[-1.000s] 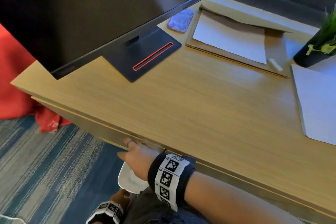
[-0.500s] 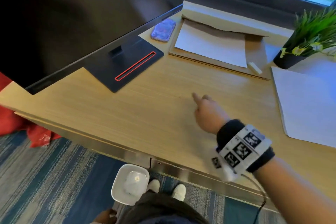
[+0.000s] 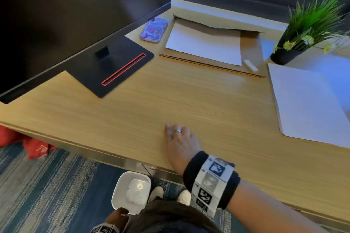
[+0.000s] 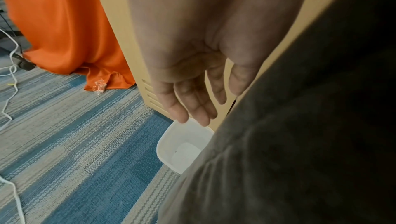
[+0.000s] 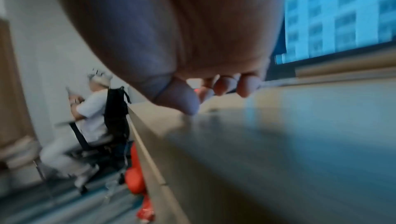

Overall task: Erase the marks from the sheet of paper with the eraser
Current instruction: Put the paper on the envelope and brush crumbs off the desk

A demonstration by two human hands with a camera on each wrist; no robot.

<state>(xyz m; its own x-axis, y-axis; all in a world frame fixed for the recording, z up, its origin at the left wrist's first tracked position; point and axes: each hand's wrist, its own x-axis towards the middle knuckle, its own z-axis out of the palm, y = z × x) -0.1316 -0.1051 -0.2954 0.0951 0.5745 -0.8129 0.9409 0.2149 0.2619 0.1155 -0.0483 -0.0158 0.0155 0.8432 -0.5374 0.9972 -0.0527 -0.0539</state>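
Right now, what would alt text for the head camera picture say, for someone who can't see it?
A person's right hand lies flat near the front edge of a wooden desk, holding nothing. Farther back, a small white eraser lies beside a sheet of paper on cardboard, with a phone, a dark monitor and a potted plant around them.

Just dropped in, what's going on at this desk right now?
Erasing hasn't started. The right hand lies on the wooden desk near its front edge, holding nothing. The left hand hangs open over a white bin on the floor. The eraser sits untouched on cardboard beside the sheet of paper.
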